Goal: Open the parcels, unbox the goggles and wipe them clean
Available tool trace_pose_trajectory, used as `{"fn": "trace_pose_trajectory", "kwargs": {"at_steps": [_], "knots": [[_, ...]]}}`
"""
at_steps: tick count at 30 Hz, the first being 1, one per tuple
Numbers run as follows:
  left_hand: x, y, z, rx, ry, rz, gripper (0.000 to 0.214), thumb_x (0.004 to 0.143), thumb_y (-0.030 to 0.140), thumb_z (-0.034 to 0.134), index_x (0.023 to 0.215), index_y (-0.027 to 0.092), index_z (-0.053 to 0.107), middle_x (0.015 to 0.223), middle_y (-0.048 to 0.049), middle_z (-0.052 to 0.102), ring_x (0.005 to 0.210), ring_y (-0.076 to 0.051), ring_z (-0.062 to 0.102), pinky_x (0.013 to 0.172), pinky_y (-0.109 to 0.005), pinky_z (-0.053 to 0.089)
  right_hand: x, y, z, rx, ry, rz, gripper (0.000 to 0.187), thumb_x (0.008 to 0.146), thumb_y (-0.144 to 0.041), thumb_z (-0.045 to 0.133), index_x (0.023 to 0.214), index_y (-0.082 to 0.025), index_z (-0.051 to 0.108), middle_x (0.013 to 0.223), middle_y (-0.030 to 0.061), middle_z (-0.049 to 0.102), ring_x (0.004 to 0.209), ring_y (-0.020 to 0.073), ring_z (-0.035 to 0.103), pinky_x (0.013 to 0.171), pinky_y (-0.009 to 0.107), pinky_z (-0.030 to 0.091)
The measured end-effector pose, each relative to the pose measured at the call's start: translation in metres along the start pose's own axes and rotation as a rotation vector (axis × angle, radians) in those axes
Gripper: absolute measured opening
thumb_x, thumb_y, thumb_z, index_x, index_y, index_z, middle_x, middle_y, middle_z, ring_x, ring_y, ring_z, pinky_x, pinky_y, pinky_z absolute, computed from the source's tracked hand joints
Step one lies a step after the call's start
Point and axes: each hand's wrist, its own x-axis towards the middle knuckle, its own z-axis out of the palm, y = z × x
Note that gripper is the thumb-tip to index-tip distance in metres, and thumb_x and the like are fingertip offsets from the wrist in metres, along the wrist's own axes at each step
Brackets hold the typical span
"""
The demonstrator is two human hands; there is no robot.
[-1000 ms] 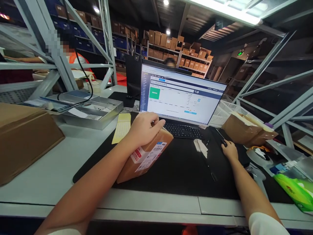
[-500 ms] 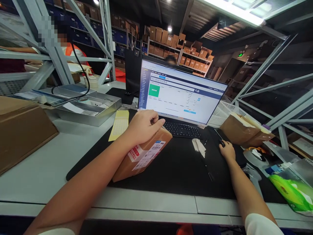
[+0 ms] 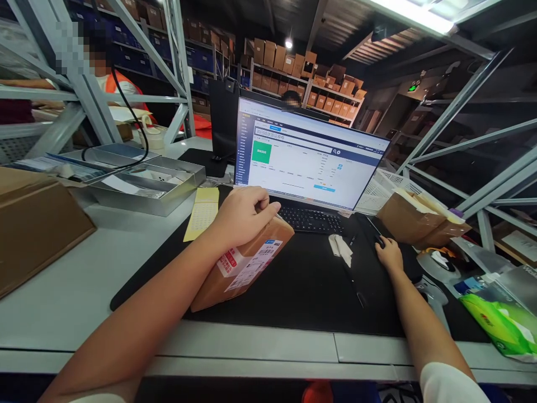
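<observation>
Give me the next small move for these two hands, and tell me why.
Probably lift the taped parcel off the black mat. The left hand already rests on its top end with fingers curled over it, its label faces up, and the monitor shows a green box, while the right hand sits on the mouse.
</observation>
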Motion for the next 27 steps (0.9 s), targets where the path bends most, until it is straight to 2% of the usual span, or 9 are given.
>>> {"fn": "trace_pose_trajectory", "kwargs": {"at_steps": [7,13,16,18,20,22,25,27], "knots": [[0.0,0.001,0.002,0.008,0.0,-0.008,0.035,0.092,0.041,0.055,0.066,0.02,0.045,0.069,0.0012,0.056,0.068,-0.017,0.047,0.073,-0.034,0.035,-0.001,-0.002,-0.003,0.002,-0.008,0.006,0.054,0.096,-0.04,0.047,0.143,-0.017,0.062,0.148,0.0179,0.051,0.128,0.0317,0.057,0.109,0.041,0.045],[-0.007,-0.001,-0.006,0.018,0.041,0.057,0.032,0.092,0.042,0.055,0.07,0.02,0.053,0.073,-0.0008,0.061,0.073,-0.018,0.053,0.078,-0.037,0.04,-0.002,-0.003,-0.008,0.003,-0.035,0.018,0.062,0.097,-0.046,0.047,0.151,-0.016,0.053,0.148,0.0176,0.051,0.128,0.0317,0.057,0.107,0.04,0.046],[-0.022,-0.006,-0.02,0.075,-0.007,0.129,0.032,0.097,0.043,0.049,0.08,0.02,0.062,0.088,-0.0047,0.067,0.09,-0.023,0.06,0.093,-0.044,0.043,-0.002,-0.002,-0.009,0.016,-0.05,0.029,0.062,0.097,-0.046,0.045,0.15,-0.017,0.055,0.15,0.0184,0.049,0.13,0.0332,0.056,0.108,0.042,0.045],[-0.038,-0.01,-0.031,0.102,-0.05,0.161,0.032,0.099,0.047,0.047,0.097,0.021,0.065,0.111,-0.0086,0.067,0.115,-0.028,0.058,0.108,-0.049,0.039,-0.003,-0.001,-0.01,0.031,-0.059,0.036,0.061,0.097,-0.046,0.045,0.15,-0.017,0.056,0.152,0.0187,0.047,0.13,0.0348,0.056,0.109,0.044,0.045],[-0.06,-0.015,-0.04,0.126,-0.047,0.145,0.039,0.096,0.053,0.051,0.12,0.023,0.061,0.14,-0.0128,0.054,0.139,-0.033,0.044,0.118,-0.055,0.032,-0.003,-0.002,-0.011,0.048,-0.062,0.044,0.063,0.096,-0.047,0.045,0.151,-0.018,0.055,0.152,0.0192,0.047,0.13,0.0363,0.056,0.109,0.046,0.045],[-0.086,-0.021,-0.046,0.149,-0.014,0.073,0.062,0.091,0.059,0.06,0.142,0.026,0.048,0.163,-0.0147,0.028,0.154,-0.038,0.025,0.124,-0.061,0.025,-0.003,-0.003,-0.012,0.064,-0.06,0.054,0.066,0.096,-0.048,0.045,0.154,-0.018,0.051,0.151,0.0203,0.047,0.13,0.0377,0.056,0.108,0.049,0.046],[-0.13,-0.034,-0.05,0.131,0.021,-0.073,0.1,0.085,0.063,0.068,0.163,0.034,0.011,0.173,-0.0117,-0.009,0.16,-0.042,0.001,0.126,-0.068,0.014,-0.004,-0.005,-0.014,0.08,-0.045,0.06,0.067,0.096,-0.049,0.044,0.155,-0.018,0.049,0.15,0.0216,0.048,0.13,0.0389,0.056,0.107,0.051,0.046],[-0.16,-0.043,-0.049,0.064,0.044,-0.184,0.116,0.084,0.064,0.07,0.163,0.037,-0.009,0.173,-0.0109,-0.017,0.161,-0.041,-0.003,0.126,-0.068,0.011,-0.005,-0.005,-0.015,0.089,-0.029,0.057,0.065,0.096,-0.048,0.045,0.153,-0.018,0.052,0.15,0.0212,0.048,0.13,0.0391,0.055,0.108,0.051,0.046]]}}
